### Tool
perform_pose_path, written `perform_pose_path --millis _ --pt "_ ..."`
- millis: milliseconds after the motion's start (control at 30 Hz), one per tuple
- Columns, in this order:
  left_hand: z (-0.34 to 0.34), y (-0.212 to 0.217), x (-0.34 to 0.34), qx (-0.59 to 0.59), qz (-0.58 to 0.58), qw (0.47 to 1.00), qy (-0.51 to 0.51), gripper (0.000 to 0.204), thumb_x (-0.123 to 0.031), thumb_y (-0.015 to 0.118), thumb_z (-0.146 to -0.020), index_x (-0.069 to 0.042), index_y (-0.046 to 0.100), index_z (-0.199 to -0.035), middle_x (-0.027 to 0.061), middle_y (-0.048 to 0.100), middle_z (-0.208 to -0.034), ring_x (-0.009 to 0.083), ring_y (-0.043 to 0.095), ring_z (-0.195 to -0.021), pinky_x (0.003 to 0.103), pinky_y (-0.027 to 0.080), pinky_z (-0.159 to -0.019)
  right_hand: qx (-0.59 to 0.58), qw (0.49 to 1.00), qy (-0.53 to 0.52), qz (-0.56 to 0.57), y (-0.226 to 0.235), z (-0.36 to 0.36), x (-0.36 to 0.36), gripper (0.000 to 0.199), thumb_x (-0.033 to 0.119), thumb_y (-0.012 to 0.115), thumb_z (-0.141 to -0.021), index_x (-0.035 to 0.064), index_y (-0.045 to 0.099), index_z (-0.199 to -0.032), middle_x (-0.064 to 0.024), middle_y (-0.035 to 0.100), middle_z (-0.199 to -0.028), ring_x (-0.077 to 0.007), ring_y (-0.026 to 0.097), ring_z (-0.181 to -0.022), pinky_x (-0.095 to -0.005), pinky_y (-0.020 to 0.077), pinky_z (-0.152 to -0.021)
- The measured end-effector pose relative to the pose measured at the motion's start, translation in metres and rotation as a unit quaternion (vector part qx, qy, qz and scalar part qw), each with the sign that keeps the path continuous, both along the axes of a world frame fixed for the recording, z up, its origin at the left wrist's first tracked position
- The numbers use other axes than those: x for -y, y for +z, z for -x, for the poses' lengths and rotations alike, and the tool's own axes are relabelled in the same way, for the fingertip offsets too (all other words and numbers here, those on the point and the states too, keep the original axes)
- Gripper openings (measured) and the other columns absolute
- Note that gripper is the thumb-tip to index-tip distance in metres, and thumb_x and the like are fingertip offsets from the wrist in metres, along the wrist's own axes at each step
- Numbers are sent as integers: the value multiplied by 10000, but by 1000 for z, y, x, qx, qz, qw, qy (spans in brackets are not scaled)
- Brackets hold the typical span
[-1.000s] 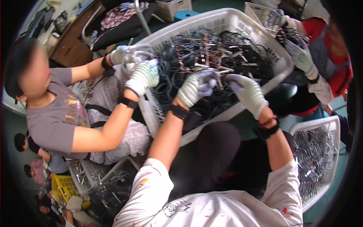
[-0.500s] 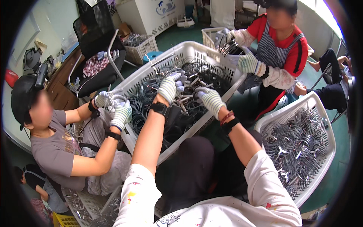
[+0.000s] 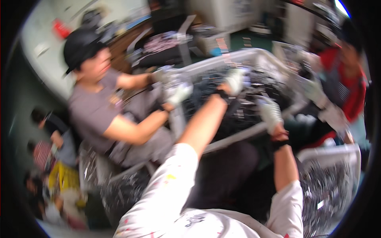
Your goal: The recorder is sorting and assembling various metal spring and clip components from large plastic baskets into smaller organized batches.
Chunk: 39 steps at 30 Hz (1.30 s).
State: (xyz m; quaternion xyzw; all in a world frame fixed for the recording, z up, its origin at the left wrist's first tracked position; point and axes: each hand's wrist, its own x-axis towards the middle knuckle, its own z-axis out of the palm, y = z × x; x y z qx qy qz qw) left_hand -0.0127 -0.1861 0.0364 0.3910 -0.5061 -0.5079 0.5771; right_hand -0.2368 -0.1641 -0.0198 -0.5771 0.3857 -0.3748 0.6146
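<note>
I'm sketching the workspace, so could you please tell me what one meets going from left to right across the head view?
Yellow crate, pinkish cloth, gloved left hand, gloved right hand, lower-right white basket.

A white crate (image 3: 177, 123) holds heaped dark wiry pieces (image 3: 243, 106).

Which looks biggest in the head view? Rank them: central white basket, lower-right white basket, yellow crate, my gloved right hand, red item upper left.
1. Central white basket
2. Lower-right white basket
3. Yellow crate and gloved right hand: too alike, through blur, to rank
4. Red item
</note>
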Motion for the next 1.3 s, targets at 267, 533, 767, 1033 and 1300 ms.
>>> perform_pose_path --millis 267,533,767,1033,1300 --pt "-41 -5 -59 -183 -84 978 59 138 -127 559 -994 -88 672 -1065 106 692 -839 93 483 -523 265 418 -471 58 997 4 47 -1 -60 21 277 275 632 -1021 104 722 -1219 -19 743 -946 -85 645 -763 -241 488 -624" --pt "-12 5 -89 18 -137 988 64 131 -166 593 -968 -92 670 -1043 67 673 -754 98 463 -482 262 379 -434 105 992 32 70 41 -83 10 254 221 726 -968 52 754 -1155 2 736 -958 -59 615 -767 -206 477 -673" --pt "-78 0 -109 544 347 732 216 214 -139 571 -933 -75 694 -1097 136 719 -1027 250 660 -855 375 541 -794 212 961 171 43 90 -111 -36 275 241 701 -983 38 741 -1165 -11 729 -1023 -75 646 -794 -208 487 -662" --pt "-43 -18 -126 197 -195 960 -32 366 -237 673 -964 -89 639 -1297 45 733 -1017 114 652 -789 257 532 -681 271 959 -67 48 87 -83 2 244 181 704 -920 3 747 -1080 -61 735 -934 -131 671 -823 -269 527 -748" --pt "-22 -78 -135 207 -323 915 -128 380 -181 590 -1018 -49 555 -1373 80 719 -1026 132 667 -766 299 577 -651 351 927 -129 7 66 -48 28 168 140 728 -922 -10 757 -993 -28 721 -861 -110 653 -711 -267 553 -656"
